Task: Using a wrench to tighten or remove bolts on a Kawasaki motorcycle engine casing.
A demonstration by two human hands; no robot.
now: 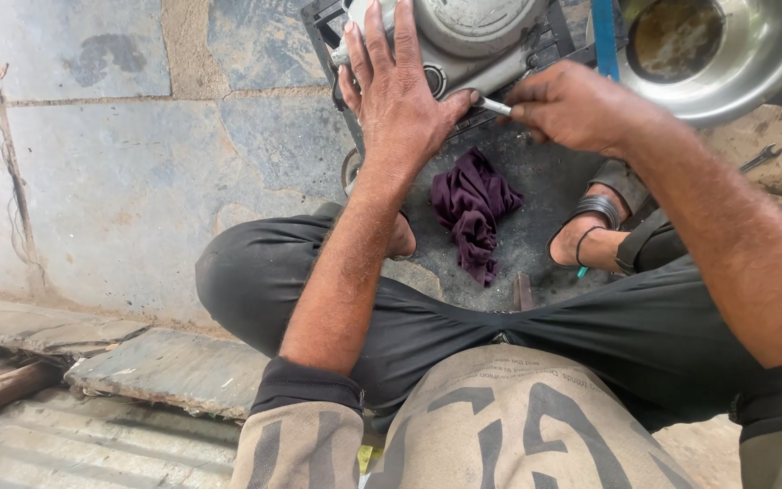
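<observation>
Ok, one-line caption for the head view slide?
Left hand flat on a grey engine casing, right hand holding a slim metal tool against it, purple rag below.

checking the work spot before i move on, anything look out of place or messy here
A crumpled purple rag lies loose on the dark mat between the person's feet, and a wrench lies apart on the ground at the right. The steel bowl holds murky brown liquid. Nothing looks spilled or broken.
</observation>
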